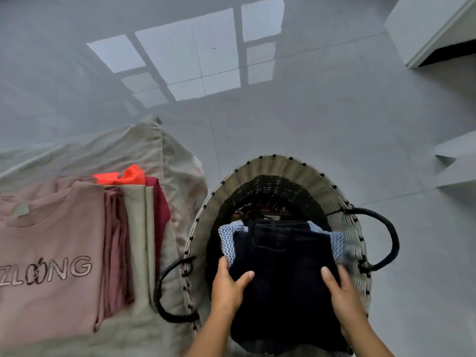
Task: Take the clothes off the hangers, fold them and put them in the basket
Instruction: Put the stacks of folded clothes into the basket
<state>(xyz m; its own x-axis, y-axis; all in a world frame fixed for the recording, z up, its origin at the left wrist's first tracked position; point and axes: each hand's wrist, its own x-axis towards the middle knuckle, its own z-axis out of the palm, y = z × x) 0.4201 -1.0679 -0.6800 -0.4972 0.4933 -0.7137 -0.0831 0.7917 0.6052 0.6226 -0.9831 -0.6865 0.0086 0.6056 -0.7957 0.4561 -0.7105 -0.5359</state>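
Over the open mouth of a round wicker basket (270, 166) on a glossy grey tiled floor (309, 112), a person holds a folded dark navy garment (283, 279). A folded light blue patterned garment (228, 240) lies under it, showing at both sides. The left hand (226, 284) grips the bundle's left edge and the right hand (342, 287) its right edge, thumbs on top and fingers hidden beneath. Whether the bundle already rests inside the basket cannot be told. Something dark lies deeper in, too dim to identify.

The task looks well advanced. No hangers are in view, and more clothes lie folded just left of the basket on a crumpled cream sheet (103, 148): a pink shirt (51, 253) with lettering, a mauve piece (116, 253), a beige piece (137, 240), a dark red piece (161, 210) and an orange piece (128, 176). These probably remain to be put in.

The basket's two black loop handles (386, 240) stick out sideways, the left one touching the sheet. White furniture (425, 27) stands well apart at the upper right. Nothing blocks the basket's opening.
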